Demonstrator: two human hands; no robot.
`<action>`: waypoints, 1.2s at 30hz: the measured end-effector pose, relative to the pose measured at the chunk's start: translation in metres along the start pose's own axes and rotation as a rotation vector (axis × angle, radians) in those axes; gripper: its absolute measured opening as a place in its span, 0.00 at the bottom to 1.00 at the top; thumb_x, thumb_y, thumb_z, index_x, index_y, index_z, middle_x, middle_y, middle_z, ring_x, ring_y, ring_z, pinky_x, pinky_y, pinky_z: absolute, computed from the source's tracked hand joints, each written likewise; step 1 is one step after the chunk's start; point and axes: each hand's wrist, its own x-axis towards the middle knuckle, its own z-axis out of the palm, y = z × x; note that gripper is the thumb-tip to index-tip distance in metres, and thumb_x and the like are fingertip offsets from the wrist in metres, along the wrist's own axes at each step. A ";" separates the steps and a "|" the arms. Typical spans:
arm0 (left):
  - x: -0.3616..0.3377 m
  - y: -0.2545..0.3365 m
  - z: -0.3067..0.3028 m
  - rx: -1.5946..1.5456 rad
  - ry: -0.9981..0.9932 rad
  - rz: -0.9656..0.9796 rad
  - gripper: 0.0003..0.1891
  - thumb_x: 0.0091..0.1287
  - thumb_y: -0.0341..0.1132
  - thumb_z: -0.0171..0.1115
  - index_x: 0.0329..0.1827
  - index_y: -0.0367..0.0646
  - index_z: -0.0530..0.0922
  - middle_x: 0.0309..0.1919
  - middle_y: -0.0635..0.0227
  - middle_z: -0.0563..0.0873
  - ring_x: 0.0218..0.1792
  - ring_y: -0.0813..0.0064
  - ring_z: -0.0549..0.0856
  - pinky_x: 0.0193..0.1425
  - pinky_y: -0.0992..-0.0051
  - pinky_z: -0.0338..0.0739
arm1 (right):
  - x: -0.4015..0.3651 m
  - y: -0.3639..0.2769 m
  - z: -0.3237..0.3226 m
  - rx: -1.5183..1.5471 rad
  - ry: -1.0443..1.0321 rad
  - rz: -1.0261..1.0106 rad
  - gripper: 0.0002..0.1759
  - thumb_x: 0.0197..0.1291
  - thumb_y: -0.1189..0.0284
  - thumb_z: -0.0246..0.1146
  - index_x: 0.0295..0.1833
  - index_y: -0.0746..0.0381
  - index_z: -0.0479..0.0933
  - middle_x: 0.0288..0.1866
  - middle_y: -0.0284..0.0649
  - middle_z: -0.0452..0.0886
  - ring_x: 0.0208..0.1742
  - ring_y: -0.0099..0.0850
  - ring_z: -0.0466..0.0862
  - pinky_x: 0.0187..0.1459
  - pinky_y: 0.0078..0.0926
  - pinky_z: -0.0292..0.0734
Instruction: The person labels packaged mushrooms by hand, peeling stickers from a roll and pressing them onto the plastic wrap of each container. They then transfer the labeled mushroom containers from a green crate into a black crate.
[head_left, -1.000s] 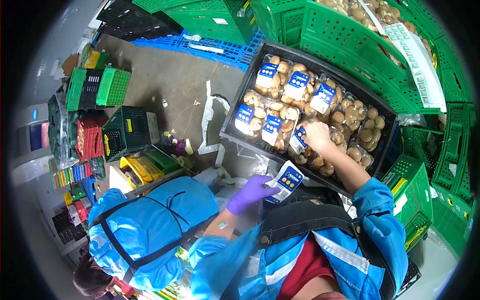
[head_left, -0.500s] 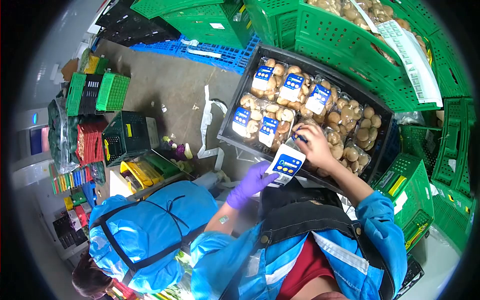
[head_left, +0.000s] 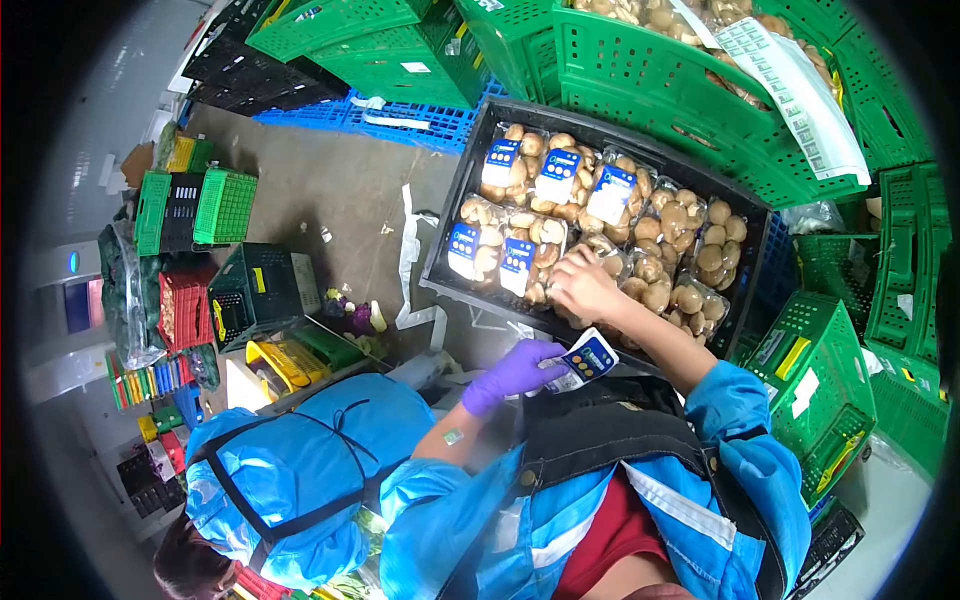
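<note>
You've got one black tray [head_left: 452,200]: five labelled mushroom packs [head_left: 557,178], roughly five unlabelled packs [head_left: 715,240]. One label sheet [head_left: 585,362], left hand [head_left: 515,370].

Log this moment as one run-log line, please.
left hand: gloved, holds label sheet | right hand: bare, on mushroom pack | black crate: packs partly labelled

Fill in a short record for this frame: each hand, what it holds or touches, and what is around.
Left hand: purple glove, holds label sheet
Right hand: bare, palm down on mushroom pack
Crate: black, filled with mushroom packs; five show blue labels
Around: green crates behind; co-worker in blue, lower left
</note>
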 end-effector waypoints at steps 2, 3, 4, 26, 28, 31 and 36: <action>0.001 -0.004 0.003 -0.033 0.025 0.017 0.20 0.59 0.40 0.68 0.49 0.37 0.79 0.39 0.59 0.85 0.38 0.71 0.83 0.45 0.71 0.77 | -0.012 0.019 0.023 -0.445 -0.272 -0.151 0.12 0.56 0.64 0.58 0.36 0.61 0.76 0.44 0.42 0.76 0.55 0.37 0.73 0.66 0.47 0.57; 0.001 -0.008 0.003 -0.070 0.049 0.035 0.19 0.59 0.39 0.68 0.49 0.37 0.79 0.39 0.59 0.85 0.37 0.71 0.83 0.44 0.70 0.77 | -0.022 0.028 0.024 -0.393 -0.208 -0.240 0.13 0.53 0.64 0.59 0.40 0.61 0.75 0.50 0.40 0.74 0.61 0.36 0.69 0.68 0.51 0.51; 0.002 -0.016 0.002 -0.074 0.053 0.032 0.19 0.59 0.39 0.68 0.49 0.37 0.79 0.39 0.59 0.85 0.37 0.71 0.83 0.44 0.70 0.77 | -0.028 0.029 0.018 -0.313 -0.146 -0.279 0.14 0.51 0.64 0.60 0.42 0.60 0.76 0.50 0.39 0.74 0.63 0.34 0.68 0.69 0.50 0.51; 0.058 0.075 -0.001 -0.341 0.576 0.607 0.22 0.58 0.32 0.68 0.56 0.38 0.77 0.40 0.68 0.85 0.42 0.77 0.82 0.49 0.76 0.77 | -0.032 -0.025 -0.112 0.543 0.084 0.471 0.12 0.49 0.70 0.70 0.33 0.65 0.76 0.23 0.38 0.77 0.23 0.23 0.75 0.25 0.24 0.68; 0.076 0.068 -0.002 -0.333 0.285 0.440 0.17 0.60 0.28 0.65 0.52 0.36 0.79 0.38 0.69 0.85 0.35 0.82 0.83 0.43 0.80 0.78 | -0.039 -0.021 -0.126 0.462 0.150 0.474 0.08 0.54 0.74 0.67 0.31 0.68 0.77 0.22 0.32 0.75 0.24 0.15 0.71 0.25 0.17 0.67; 0.085 0.076 -0.001 -0.471 0.229 0.346 0.14 0.59 0.30 0.67 0.47 0.35 0.81 0.33 0.70 0.86 0.31 0.83 0.82 0.38 0.82 0.77 | -0.046 -0.013 -0.135 0.455 0.229 0.545 0.09 0.53 0.73 0.68 0.30 0.68 0.77 0.21 0.31 0.76 0.24 0.16 0.72 0.25 0.16 0.66; 0.088 0.061 0.021 -0.389 0.164 0.158 0.16 0.52 0.37 0.73 0.39 0.36 0.83 0.27 0.69 0.85 0.23 0.83 0.81 0.27 0.81 0.75 | -0.052 0.054 -0.168 0.724 0.285 0.676 0.07 0.52 0.74 0.67 0.32 0.66 0.78 0.25 0.33 0.80 0.28 0.18 0.78 0.30 0.17 0.73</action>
